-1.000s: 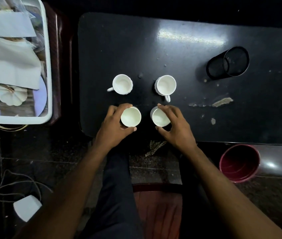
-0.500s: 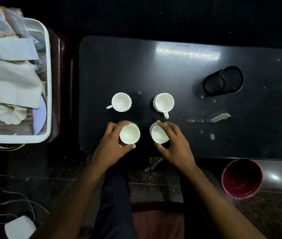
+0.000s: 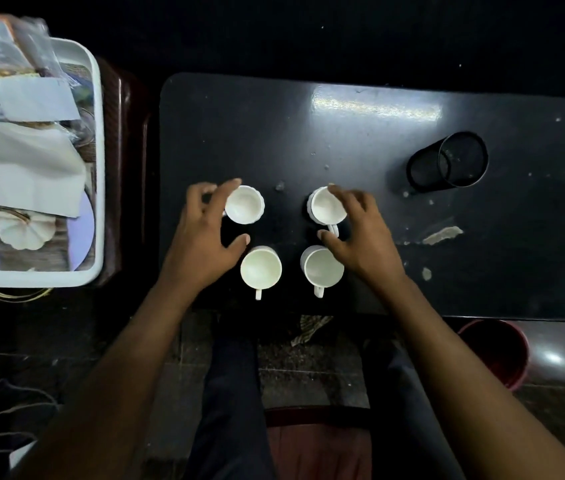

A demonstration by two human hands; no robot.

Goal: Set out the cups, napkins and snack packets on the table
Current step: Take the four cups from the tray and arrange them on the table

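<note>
Now far cups point(image 3: 243, 205) just beside spread fingers point(image 3: 228, 186) of both hands.

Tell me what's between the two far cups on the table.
Only bare dark tabletop with a small pale speck, between the far left cup and far right cup, in the head view.
</note>
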